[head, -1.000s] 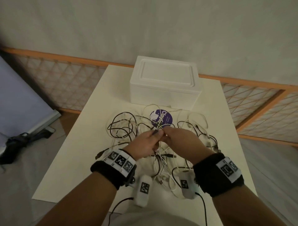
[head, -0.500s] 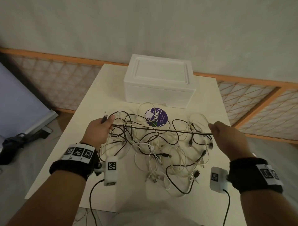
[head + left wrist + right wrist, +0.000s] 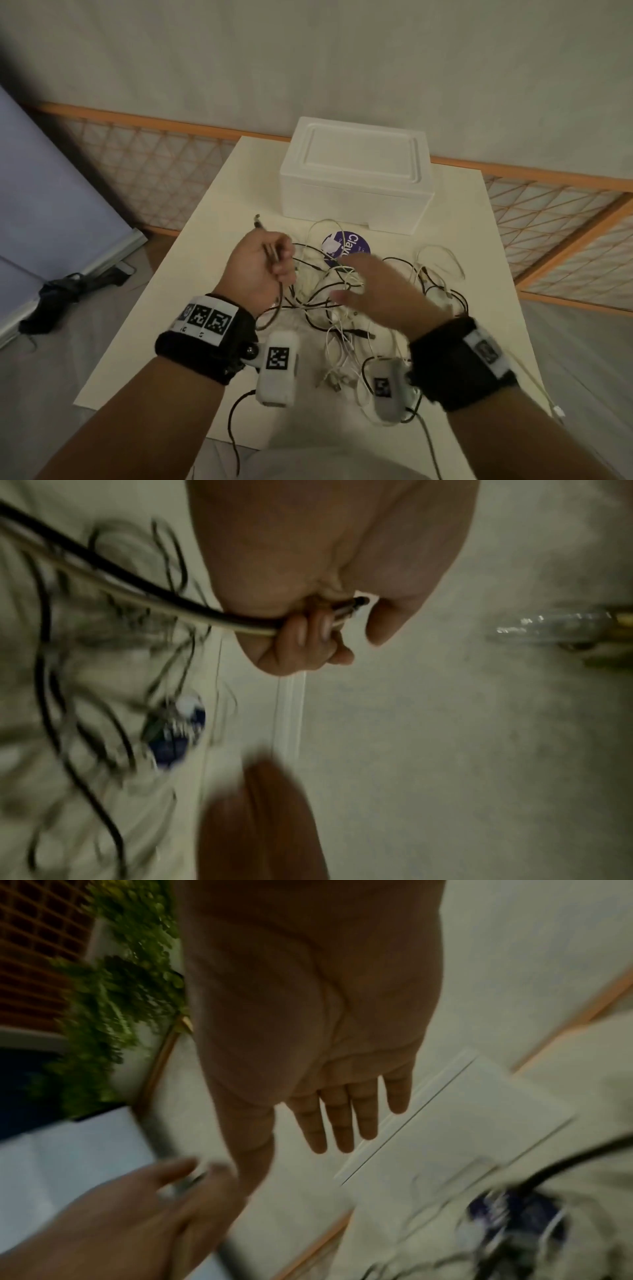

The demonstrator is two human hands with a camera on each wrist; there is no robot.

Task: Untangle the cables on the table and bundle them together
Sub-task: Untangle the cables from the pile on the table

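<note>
**Cable sorting: one lead in hand, the rest in a heap**

- Left hand (image 3: 260, 270): fingers curled round a doubled dark cable (image 3: 143, 593), one plug end (image 3: 257, 219) sticking up past the knuckles. Held clear of the heap, probably so the freed lead does not catch again.
- Right hand (image 3: 380, 294): fingers straight and spread, holding nothing, hovering over the middle of the tangle; blurred. Likely reaching for a next strand or for the free end.
- Cable tangle (image 3: 346, 308): black and white leads looped over one another on the desk (image 3: 212, 219), between the two hands and toward its near edge. Not yet bundled.
- Purple round label (image 3: 346, 248): lies under the far loops.
- White foam box (image 3: 356, 171): lid on, at the far end of the desk, just behind the cables.
</note>
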